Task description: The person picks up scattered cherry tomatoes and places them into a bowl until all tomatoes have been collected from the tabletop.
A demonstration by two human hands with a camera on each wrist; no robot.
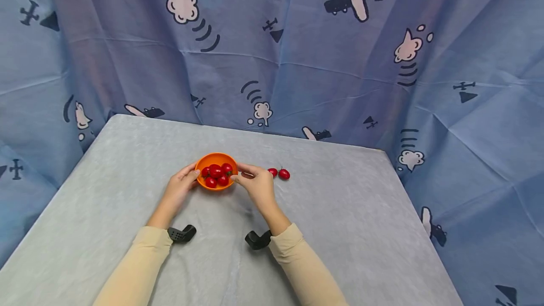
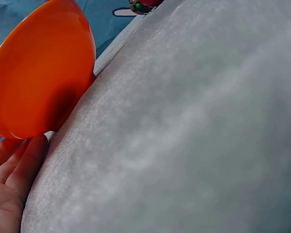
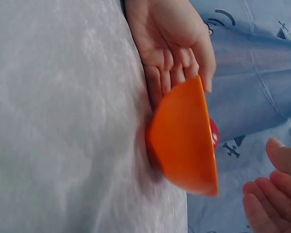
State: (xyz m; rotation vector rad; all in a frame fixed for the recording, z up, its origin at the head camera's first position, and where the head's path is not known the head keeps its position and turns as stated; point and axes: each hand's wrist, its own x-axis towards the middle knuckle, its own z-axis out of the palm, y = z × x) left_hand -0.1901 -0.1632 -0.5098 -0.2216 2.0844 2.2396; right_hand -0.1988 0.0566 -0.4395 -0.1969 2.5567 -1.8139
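Note:
An orange bowl (image 1: 216,156) stands on the table, holding several cherry tomatoes (image 1: 216,171). At the bowl's left side my left hand (image 1: 180,187) holds it, thumb over the rim and fingers against the outer wall. My right hand (image 1: 258,187) is at the right side. In the right wrist view its fingers (image 3: 274,206) are loosely bent and stand apart from the bowl (image 3: 182,141), with nothing visible in them. Just beyond this hand lie two cherry tomatoes (image 1: 284,174), one partly covered by it.
A pale grey cloth covers the table (image 1: 361,230). Blue printed curtains (image 1: 297,89) hang behind the table and along its sides. Black devices sit at the left wrist (image 1: 182,234) and the right wrist (image 1: 258,240).

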